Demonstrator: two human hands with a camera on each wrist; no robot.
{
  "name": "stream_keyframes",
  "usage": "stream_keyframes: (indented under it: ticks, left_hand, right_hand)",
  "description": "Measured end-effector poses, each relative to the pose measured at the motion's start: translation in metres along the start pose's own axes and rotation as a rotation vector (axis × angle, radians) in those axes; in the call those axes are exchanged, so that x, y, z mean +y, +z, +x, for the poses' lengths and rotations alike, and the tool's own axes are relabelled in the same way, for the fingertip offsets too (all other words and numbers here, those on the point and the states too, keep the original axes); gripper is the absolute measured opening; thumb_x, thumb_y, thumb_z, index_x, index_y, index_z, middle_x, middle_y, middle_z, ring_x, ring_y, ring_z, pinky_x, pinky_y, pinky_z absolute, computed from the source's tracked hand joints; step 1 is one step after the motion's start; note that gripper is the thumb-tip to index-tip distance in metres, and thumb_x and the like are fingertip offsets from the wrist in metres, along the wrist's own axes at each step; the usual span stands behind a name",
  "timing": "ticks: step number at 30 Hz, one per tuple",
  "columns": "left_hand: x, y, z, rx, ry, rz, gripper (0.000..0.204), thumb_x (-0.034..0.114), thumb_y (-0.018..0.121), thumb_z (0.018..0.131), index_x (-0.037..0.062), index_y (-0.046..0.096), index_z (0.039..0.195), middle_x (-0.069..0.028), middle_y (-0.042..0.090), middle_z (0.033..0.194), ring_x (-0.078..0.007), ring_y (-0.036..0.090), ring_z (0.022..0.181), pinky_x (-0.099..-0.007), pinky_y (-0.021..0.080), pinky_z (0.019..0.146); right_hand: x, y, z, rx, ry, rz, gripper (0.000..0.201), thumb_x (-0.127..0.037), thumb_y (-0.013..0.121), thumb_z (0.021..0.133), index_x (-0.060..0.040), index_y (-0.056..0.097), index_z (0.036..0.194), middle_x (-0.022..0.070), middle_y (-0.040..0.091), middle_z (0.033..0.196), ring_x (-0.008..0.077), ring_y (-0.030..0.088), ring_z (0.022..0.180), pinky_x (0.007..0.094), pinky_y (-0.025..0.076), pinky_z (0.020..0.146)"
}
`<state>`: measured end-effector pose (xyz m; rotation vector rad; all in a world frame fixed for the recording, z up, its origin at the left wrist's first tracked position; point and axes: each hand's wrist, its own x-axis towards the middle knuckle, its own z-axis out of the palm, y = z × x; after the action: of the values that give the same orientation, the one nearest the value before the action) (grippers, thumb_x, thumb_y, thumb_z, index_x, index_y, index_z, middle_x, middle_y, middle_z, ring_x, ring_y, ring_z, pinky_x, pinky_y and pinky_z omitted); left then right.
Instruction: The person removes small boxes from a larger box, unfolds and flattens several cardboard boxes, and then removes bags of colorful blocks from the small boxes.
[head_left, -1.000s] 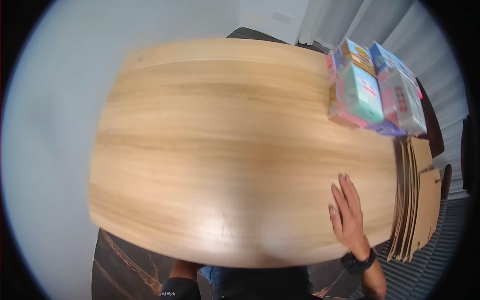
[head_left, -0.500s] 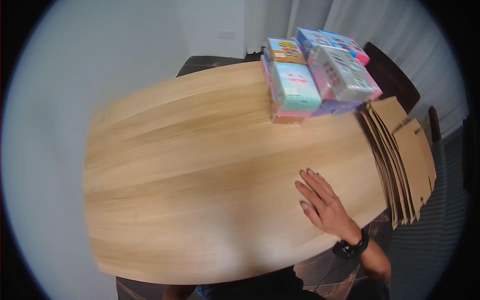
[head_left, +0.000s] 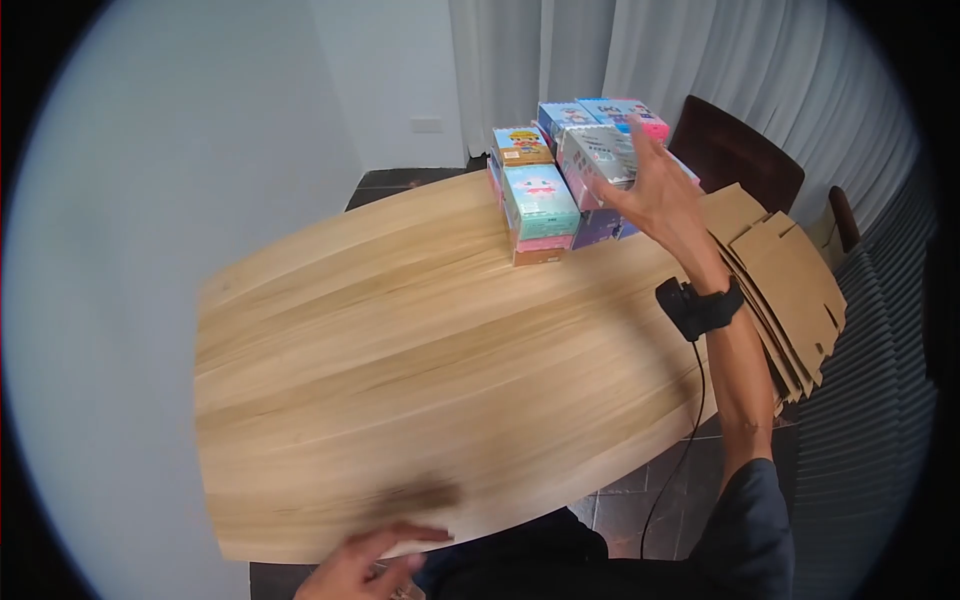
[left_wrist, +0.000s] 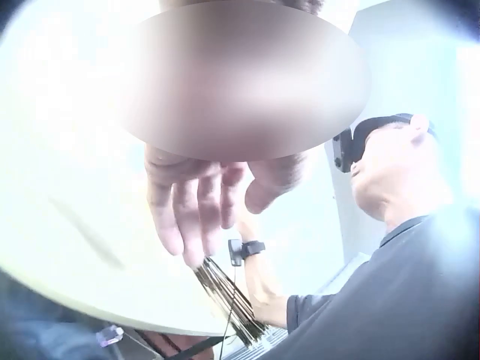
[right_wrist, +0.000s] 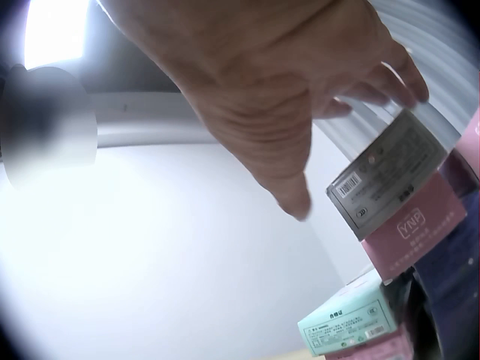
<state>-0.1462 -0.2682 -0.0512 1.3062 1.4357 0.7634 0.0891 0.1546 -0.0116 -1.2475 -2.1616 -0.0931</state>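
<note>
Just beyond the right side of a mint-green cardboard box with a printed face [head_left: 540, 203], a silver-grey printed box [head_left: 603, 143] sits on a pink box with white lettering [right_wrist: 415, 227]. The right hand [head_left: 662, 197] hovers at the grey box, its thumb and fingers spread apart and nothing gripped; whether a fingertip touches the box, I cannot tell. A black strap with a small device [head_left: 703, 307] circles that wrist, and a thin black cable [head_left: 688, 440] trails from it.

Behind the mint-green box stands an orange-brown box with a cartoon figure [head_left: 521, 145], and farther back to the right are blue printed boxes [head_left: 566, 114]. All of these are grouped at the far end of a pale wood-grain table [head_left: 400, 350]. Flattened brown cardboard sheets [head_left: 785, 275] lie stacked to the right of the mint-green box, with a dark brown chair [head_left: 738, 155] behind them.

Well apart from the mint-green box, at the near table edge, the left hand [head_left: 365, 568] is held empty, with fingers loosely bent and apart.
</note>
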Motion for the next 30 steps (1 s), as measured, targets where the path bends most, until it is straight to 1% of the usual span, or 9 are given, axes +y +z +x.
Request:
stream_keyframes:
  ticks: [5, 8, 10, 12, 14, 15, 22, 27, 30]
  left_hand:
    - [-0.01, 0.002, 0.085, 0.259, 0.268, -0.437, 0.056, 0.02, 0.061, 0.106, 0.0017, 0.041, 0.155, -0.0182, 0.061, 0.142, -0.0274, 0.058, 0.133, -0.0408, 0.048, 0.11]
    - [0.005, -0.009, 0.147, 0.338, 0.428, -0.589, 0.079, 0.016, 0.067, 0.103, 0.0008, 0.018, 0.163, -0.0162, 0.045, 0.156, -0.0217, 0.048, 0.142, -0.0377, 0.042, 0.116]
    - [0.015, -0.014, 0.173, 0.332, 0.464, -0.622, 0.076, 0.017, 0.068, 0.103, 0.0004, 0.023, 0.161, -0.0161, 0.048, 0.152, -0.02, 0.051, 0.138, -0.0362, 0.046, 0.111]
    - [0.014, -0.026, 0.179, 0.319, 0.498, -0.653, 0.073, 0.019, 0.07, 0.102, 0.0, 0.027, 0.159, -0.016, 0.051, 0.149, -0.0183, 0.055, 0.134, -0.0347, 0.049, 0.107]
    - [0.012, -0.043, 0.174, 0.403, 0.287, -0.505, 0.062, 0.018, 0.072, 0.101, 0.0001, 0.038, 0.15, -0.0145, 0.057, 0.141, -0.015, 0.059, 0.125, -0.0308, 0.055, 0.096]
    - [0.001, -0.046, 0.177, 0.457, 0.349, -0.414, 0.051, 0.018, 0.072, 0.101, 0.001, 0.045, 0.141, -0.0115, 0.062, 0.131, -0.0119, 0.062, 0.116, -0.0281, 0.057, 0.087]
    - [-0.04, -0.04, 0.204, 0.492, 0.427, -0.378, 0.04, 0.032, 0.051, 0.111, 0.0007, 0.047, 0.136, -0.0074, 0.062, 0.12, -0.0111, 0.057, 0.109, -0.0298, 0.051, 0.092]
    - [-0.049, -0.042, 0.202, 0.502, 0.49, -0.28, 0.049, 0.042, 0.037, 0.115, -0.0004, 0.049, 0.136, -0.0081, 0.063, 0.118, -0.0119, 0.059, 0.104, -0.0293, 0.051, 0.088]
    - [-0.053, -0.048, 0.206, 0.57, 0.378, -0.441, 0.058, 0.049, 0.031, 0.115, -0.001, 0.051, 0.135, -0.0098, 0.065, 0.117, -0.0146, 0.063, 0.102, -0.0308, 0.053, 0.09]
  right_hand:
    - [-0.012, -0.009, -0.029, 0.252, -0.021, 0.493, 0.055, -0.03, 0.069, 0.093, 0.007, 0.063, 0.132, 0.0218, 0.072, 0.119, 0.0326, 0.071, 0.104, 0.0418, 0.054, 0.093]
    - [-0.053, 0.005, -0.104, -0.194, 0.427, 2.009, 0.048, -0.029, 0.055, 0.105, 0.002, 0.055, 0.142, 0.0132, 0.061, 0.143, 0.0252, 0.061, 0.127, 0.0418, 0.049, 0.108]
    - [-0.08, 0.038, -0.147, -0.531, 0.537, 2.31, 0.054, -0.036, 0.054, 0.104, -0.0018, 0.052, 0.145, 0.0147, 0.056, 0.148, 0.0275, 0.054, 0.136, 0.0453, 0.043, 0.115]
    - [-0.098, 0.054, -0.163, -0.736, 0.65, 2.282, 0.057, -0.033, 0.056, 0.104, -0.0008, 0.047, 0.15, 0.0149, 0.056, 0.148, 0.028, 0.056, 0.133, 0.0434, 0.043, 0.114]
    - [-0.111, 0.05, -0.156, -0.614, 0.13, 1.238, 0.059, -0.027, 0.06, 0.104, 0.002, 0.043, 0.153, 0.0164, 0.058, 0.146, 0.0285, 0.059, 0.13, 0.0384, 0.045, 0.11]
    - [-0.105, 0.06, -0.149, -0.369, -0.066, 1.116, 0.063, -0.021, 0.069, 0.1, 0.0025, 0.044, 0.152, 0.019, 0.059, 0.144, 0.027, 0.064, 0.122, 0.0344, 0.05, 0.101]
    - [-0.132, 0.078, -0.099, -0.321, -0.157, 0.948, 0.073, -0.021, 0.085, 0.087, -0.0019, 0.05, 0.148, 0.0154, 0.074, 0.112, 0.019, 0.071, 0.098, 0.034, 0.056, 0.079]
    - [-0.144, 0.076, -0.096, -0.583, 0.0, 0.782, 0.056, -0.009, 0.075, 0.09, -0.0009, 0.051, 0.14, 0.0161, 0.075, 0.099, 0.0155, 0.07, 0.071, 0.0295, 0.054, 0.064]
    - [-0.144, 0.08, -0.094, -0.491, -0.074, 0.979, 0.048, -0.003, 0.066, 0.092, -0.0013, 0.051, 0.137, 0.0163, 0.073, 0.101, 0.016, 0.069, 0.07, 0.0295, 0.054, 0.065]
